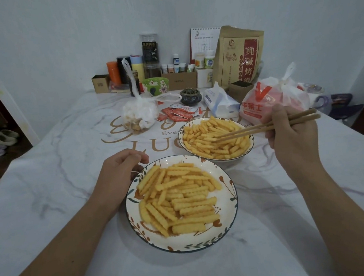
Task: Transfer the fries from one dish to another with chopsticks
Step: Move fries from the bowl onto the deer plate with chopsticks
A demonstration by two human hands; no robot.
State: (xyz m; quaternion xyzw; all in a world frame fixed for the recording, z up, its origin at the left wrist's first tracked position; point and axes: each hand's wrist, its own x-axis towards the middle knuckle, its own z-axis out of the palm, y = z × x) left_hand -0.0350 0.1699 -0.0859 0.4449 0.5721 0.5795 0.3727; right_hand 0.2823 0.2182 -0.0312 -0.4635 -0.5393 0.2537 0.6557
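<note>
Closest to the camera is a round white ceramic plate with leaf and flower print [227,237], heaped with crinkle-cut yellow fries [177,196]. So two dishes total: that one, and a second white bowl with a dark rim [182,145] just behind it to the right, also full of the same kind of fries [207,133]. Way too many fries to count in either, they're piled over each other.

Two hands. The left hand [122,167] sits on the marble-look white desk [49,193] right at the near plate's upper-left rim, fingers loosely curled, holding nothing as far as I can see. The right hand [293,132] is raised, fingers wrapped around one pair of light brown wooden chopsticks [263,126]. Their tips reach down into the far bowl's fries; can't tell if they've actually pinched one.

Room-wise, the desk's left side and front stretch are open surface, and the two dishes are nearly touching. Back edge against the wall is crowded: a brown paper bag with red Chinese label [238,54], a desk calendar [204,41] partly hidden behind it, and a bunch of small bottles too tiny to read. Mid-desk there's a clear plastic bag of snacks [139,115], several red sauce packets [179,114], a tissue pack [220,103] and a red-and-white takeaway bag [272,99], partly blocked by the right hand. Both forearms are cut off at the frame's bottom.
</note>
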